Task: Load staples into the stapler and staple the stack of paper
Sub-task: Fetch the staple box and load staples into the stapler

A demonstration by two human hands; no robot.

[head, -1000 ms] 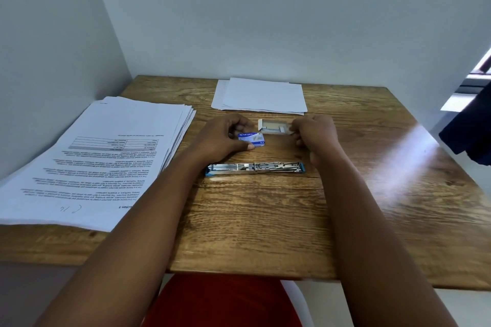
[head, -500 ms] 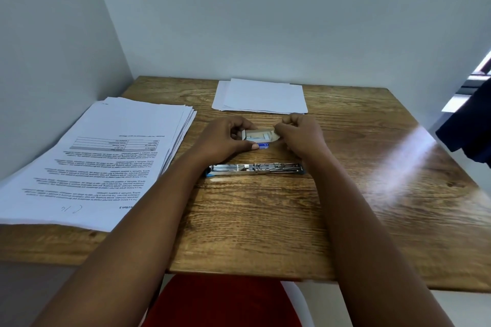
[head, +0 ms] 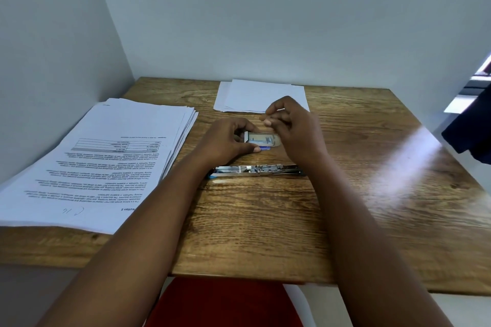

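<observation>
Staples are the thing to get out now, I judge, and it goes well only if I keep the small staple box (head: 261, 140) steady and pull one strip out flat, without bending it, because a bent strip breaks into pieces and will not slide into the channel.

My left hand (head: 228, 142) closes around the left end of the box, thumb on the near side and fingers curled over the far side, and holds it just above the desk (head: 265, 220). My right hand (head: 295, 127) is at 3 o'clock of the box, a little raised, with thumb and first fingers pinched narrowly together above the open tray. Whether a strip is already between these fingertips I cannot tell; it is too small to see. The wrist is bent a little and the other fingers are curled loosely. Both forearms come up from 6 o'clock and meet near the middle of the desk.

The stapler (head: 256, 170) lies at 6 o'clock of the box, near my wrists, opened out flat, with its metal channel facing up and ready for loading. I should bring the strip down along the channel.

The printed stack of paper (head: 106, 156) lies at 9 o'clock, well apart, and hangs a little over the desk edge. Some blank sheets (head: 255, 95) lie at 12 o'clock, just beyond my right hand.
</observation>
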